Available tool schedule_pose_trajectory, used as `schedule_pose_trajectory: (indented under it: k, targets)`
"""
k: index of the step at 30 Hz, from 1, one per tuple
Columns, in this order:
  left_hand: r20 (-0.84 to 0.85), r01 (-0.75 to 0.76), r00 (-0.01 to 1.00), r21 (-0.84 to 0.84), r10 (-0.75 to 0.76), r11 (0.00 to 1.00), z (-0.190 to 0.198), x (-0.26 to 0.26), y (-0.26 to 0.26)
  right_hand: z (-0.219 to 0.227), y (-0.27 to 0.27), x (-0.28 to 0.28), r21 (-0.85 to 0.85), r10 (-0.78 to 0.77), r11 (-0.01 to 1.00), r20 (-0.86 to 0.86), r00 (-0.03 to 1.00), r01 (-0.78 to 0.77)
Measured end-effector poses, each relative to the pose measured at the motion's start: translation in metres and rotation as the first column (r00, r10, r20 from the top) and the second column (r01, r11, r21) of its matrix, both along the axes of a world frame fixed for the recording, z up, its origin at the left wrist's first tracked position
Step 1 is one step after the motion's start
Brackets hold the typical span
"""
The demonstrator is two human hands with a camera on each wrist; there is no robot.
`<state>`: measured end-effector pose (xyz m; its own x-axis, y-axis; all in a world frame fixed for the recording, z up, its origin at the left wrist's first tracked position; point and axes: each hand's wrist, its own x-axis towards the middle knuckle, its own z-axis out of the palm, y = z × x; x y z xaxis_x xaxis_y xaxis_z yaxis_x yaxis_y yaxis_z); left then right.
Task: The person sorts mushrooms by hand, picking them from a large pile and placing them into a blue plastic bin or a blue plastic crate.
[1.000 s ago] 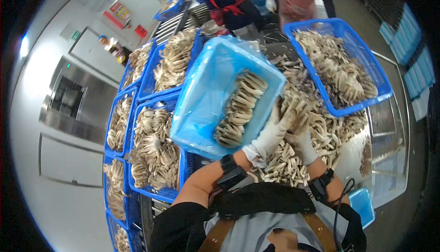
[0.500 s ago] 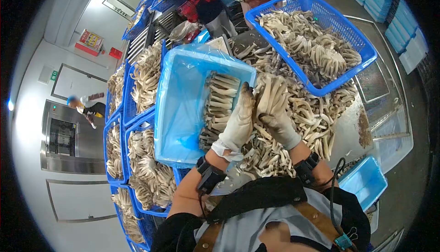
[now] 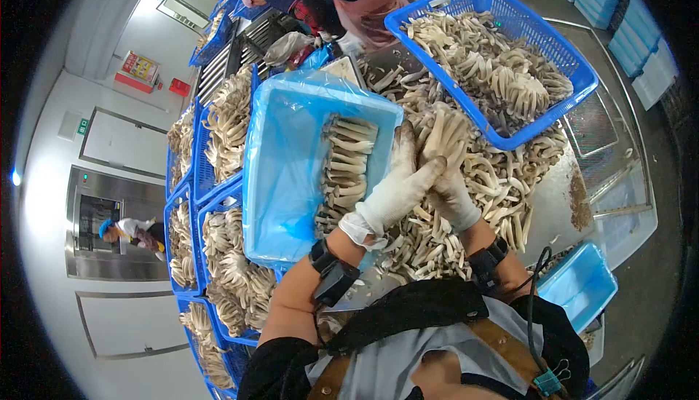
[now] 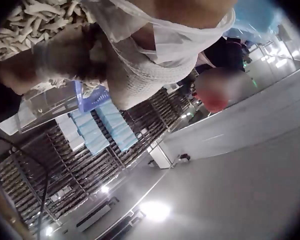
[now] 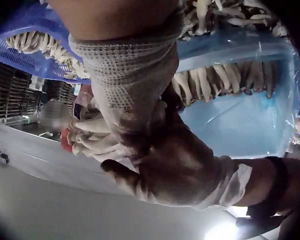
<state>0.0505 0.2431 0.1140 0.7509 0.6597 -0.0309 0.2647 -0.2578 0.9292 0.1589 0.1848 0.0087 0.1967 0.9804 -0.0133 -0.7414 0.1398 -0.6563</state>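
In the head view, a bunch of long pale mushrooms (image 3: 445,134) stands between my two gloved hands. My right hand (image 3: 456,200) holds the bunch from the right side near its lower end. My left hand (image 3: 397,185) lies along its left side, thumb crossing over toward the right hand. The right wrist view shows the stems (image 5: 97,135) sticking out past the right glove (image 5: 132,80), with the soiled left glove (image 5: 177,167) against it. Just left is a light blue bin (image 3: 280,189) lined with clear film, with a row of mushrooms (image 3: 348,160) along its right side.
Loose mushrooms (image 3: 502,196) heap on the metal table (image 3: 546,218) below my hands. A blue basket (image 3: 502,141) of mushrooms overlaps the heap's far right. More filled baskets (image 3: 200,207) line the left. A smaller blue tray (image 3: 582,287) sits low right. Other people work across the table.
The view has turned, and the lined bin now sits further left. My hands, parted around the bunch half a second ago, have closed together, the left thumb moving across to the right.
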Motion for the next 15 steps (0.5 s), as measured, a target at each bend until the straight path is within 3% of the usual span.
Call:
schedule_pose_trajectory:
  k: [2,3,4,7,8,11,12,15]
  targets:
    - [-0.001,0.037,0.999,-0.079,-0.038,0.996,0.031,-0.001,-0.005,-0.008,-0.002,0.011,0.172,0.011,0.984,0.163,0.987,-0.039]
    - [-0.003,0.057,0.998,-0.118,-0.058,0.991,0.039,-0.001,-0.007,-0.02,0.001,0.013,0.23,0.105,0.969,-0.035,0.994,-0.094]
    - [0.111,0.078,0.992,-0.113,-0.065,0.991,0.023,-0.003,-0.003,-0.031,0.004,0.015,0.286,0.209,0.948,-0.226,0.952,-0.14]
    - [-0.005,0.104,0.995,0.122,-0.104,0.987,0.032,-0.011,-0.006,-0.011,0.007,0.015,0.248,0.165,0.967,-0.401,0.901,-0.066]
    - [0.03,0.082,0.996,0.181,-0.089,0.98,0.035,-0.009,-0.009,0.0,0.007,0.017,0.23,0.16,0.97,-0.344,0.925,-0.083]
    - [0.193,0.018,0.981,-0.027,-0.012,0.999,0.032,-0.011,-0.007,0.009,0.014,0.021,0.307,0.213,0.945,-0.319,0.924,-0.112]
    - [0.185,0.019,0.982,0.034,-0.025,0.999,0.032,-0.016,-0.006,0.007,0.015,0.021,0.211,0.171,0.971,-0.287,0.943,-0.112]
    - [0.308,0.048,0.951,-0.162,0.004,0.986,0.014,-0.027,0.001,0.008,0.014,0.021,0.199,0.203,0.971,-0.376,0.904,-0.135]
